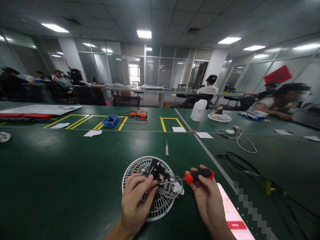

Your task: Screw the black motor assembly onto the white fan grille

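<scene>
- Grille (pixel 125 172): flat on green table (pixel 75 173), toward near edge; black part (pixel 157 167) and pale wires (pixel 168 192) on top.
- Left hand (pixel 136 196): over grille, thumb and fingertips drawn nearly together beside black part; what they pinch is hidden, cannot tell.
- Right hand (pixel 206 190): fingers curled round handle of red-black driver (pixel 200 175), shaft running to left fingertips.
- Clear driver (pixel 166 150): beyond grille, tip toward far edge.
- Phone (pixel 235 213): beside right hand, toward near edge.
- Near far edge: blue bin (pixel 110 123), orange meter (pixel 139 114).
</scene>
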The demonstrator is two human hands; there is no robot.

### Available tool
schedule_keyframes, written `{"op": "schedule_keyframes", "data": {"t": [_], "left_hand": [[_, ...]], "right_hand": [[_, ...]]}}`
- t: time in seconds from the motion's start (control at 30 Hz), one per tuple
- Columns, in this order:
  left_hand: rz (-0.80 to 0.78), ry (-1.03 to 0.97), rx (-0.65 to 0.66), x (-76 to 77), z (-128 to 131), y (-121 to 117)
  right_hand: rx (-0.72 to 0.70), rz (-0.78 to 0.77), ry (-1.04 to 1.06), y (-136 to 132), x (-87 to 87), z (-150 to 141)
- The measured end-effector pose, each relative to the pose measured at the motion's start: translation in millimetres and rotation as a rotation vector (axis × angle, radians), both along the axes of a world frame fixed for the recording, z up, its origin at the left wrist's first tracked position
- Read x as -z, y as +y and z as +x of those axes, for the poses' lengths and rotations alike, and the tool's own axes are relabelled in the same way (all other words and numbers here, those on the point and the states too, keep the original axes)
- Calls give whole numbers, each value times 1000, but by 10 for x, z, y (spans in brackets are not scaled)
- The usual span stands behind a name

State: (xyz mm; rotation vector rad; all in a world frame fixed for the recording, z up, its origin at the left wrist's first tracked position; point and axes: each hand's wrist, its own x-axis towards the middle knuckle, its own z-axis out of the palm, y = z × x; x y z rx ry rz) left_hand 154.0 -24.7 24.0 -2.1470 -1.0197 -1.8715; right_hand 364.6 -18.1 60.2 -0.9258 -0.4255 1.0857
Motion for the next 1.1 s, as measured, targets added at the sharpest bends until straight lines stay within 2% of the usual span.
{"op": "schedule_keyframes", "data": {"t": [0.5, 0.67, 0.8, 0.87, 0.97, 1.03, 1.1], "left_hand": [[-82, -4, 55, 1, 16, -33], [-38, 76, 73, -13, 17, -47], [-18, 69, 2, -2, 14, -63], [-81, 58, -73, 13, 6, -43], [-299, 92, -150, 52, -8, 16], [-434, 120, -154, 80, -17, 53], [-493, 119, -142, 96, -23, 72]], "right_hand": [[17, -38, 39, 12, 47, -5], [12, -36, 61, 26, 65, 4], [58, -55, 118, 52, 57, 49], [111, -73, 150, 66, 49, 75], [172, -105, 169, 81, 35, 109], [189, -116, 160, 87, 29, 124], [193, -114, 143, 89, 27, 133]]}}
